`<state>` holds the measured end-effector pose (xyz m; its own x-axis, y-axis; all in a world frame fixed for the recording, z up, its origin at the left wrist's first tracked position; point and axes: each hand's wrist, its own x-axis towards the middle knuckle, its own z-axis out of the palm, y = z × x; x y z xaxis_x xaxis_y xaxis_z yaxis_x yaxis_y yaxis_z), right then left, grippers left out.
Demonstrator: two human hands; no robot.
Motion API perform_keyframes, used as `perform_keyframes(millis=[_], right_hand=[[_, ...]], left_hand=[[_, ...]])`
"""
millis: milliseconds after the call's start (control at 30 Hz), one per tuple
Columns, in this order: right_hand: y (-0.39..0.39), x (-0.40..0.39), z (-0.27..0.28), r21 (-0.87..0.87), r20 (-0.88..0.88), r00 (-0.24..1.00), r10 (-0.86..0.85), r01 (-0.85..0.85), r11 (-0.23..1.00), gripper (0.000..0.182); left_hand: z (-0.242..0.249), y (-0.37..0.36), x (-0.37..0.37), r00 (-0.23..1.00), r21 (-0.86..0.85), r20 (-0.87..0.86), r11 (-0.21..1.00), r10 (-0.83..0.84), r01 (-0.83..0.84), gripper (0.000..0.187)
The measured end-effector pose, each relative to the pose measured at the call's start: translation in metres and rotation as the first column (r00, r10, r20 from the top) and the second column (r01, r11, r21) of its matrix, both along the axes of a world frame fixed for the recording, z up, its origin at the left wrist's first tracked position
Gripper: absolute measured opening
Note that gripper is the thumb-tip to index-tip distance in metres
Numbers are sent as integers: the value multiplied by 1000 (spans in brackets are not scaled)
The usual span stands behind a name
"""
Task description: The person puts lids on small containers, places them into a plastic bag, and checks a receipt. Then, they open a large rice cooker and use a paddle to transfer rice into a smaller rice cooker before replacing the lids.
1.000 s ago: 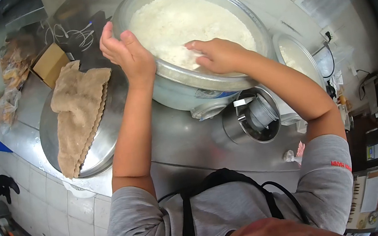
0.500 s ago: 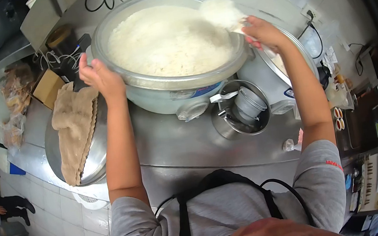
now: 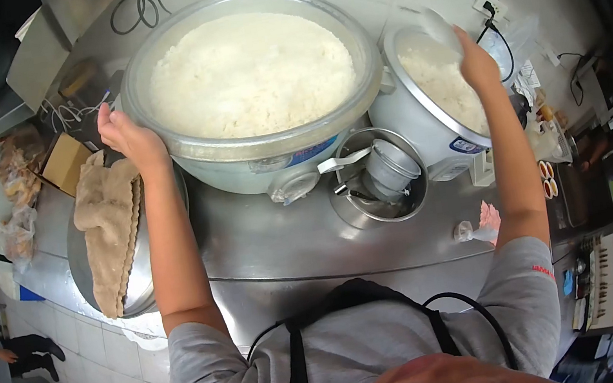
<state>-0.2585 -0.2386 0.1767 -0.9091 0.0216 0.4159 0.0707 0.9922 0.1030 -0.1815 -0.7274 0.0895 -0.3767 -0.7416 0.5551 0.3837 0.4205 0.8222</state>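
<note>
At far right, pale scoop [image 3: 441,30] is gripped by right hand [image 3: 478,64] over cooker [image 3: 400,118]; any rice carried could be spilled by skewed tilt. Left hand [image 3: 136,142] held loosely open beside tub [image 3: 220,171].

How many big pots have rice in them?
2: the wide tub in the middle, with the left hand beside it, and the silvery cooker to its right, where the right hand holds a scoop.
</note>
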Motion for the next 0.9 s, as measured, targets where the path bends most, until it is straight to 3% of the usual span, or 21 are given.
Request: perform_keyframes(millis=[100, 167, 267, 400, 600, 700, 800, 900], right_hand=[[-92, -11, 6, -1, 6, 950, 314, -314, 950, 57], [-155, 1, 18, 113, 165, 958, 234, -254, 961, 50], [-183, -29, -9, 223, 259, 948, 183, -243, 944, 46], [-195, -23, -6, 49, 365, 903, 225, -260, 964, 43], [-202, -19, -11, -33, 463, 831, 308, -331, 943, 41], [-194, -35, -35, -114, 357, 758, 546, -545, 831, 43], [-204, -27, -22, -458, 552, 714, 430, -171, 873, 45], [-200, -19, -8, -637, 568, 662, 489, -24, 771, 47]], left_hand=[[-2, -3, -1, 998, 62, -35, 997, -48, 51, 44], [-10, -9, -6, 995, 80, -67, 993, -77, 82, 44], [-10, -9, -7, 995, 66, -41, 994, -90, 92, 45], [-14, -8, -9, 990, 86, -90, 989, -109, 117, 46], [-11, -4, -7, 984, 126, -114, 980, -140, 154, 49], [-14, -6, -8, 983, 121, -116, 980, -143, 157, 49], [-16, -9, -10, 984, 108, -111, 982, -142, 154, 49], [-16, -10, -9, 986, 91, -91, 985, -137, 145, 49]])
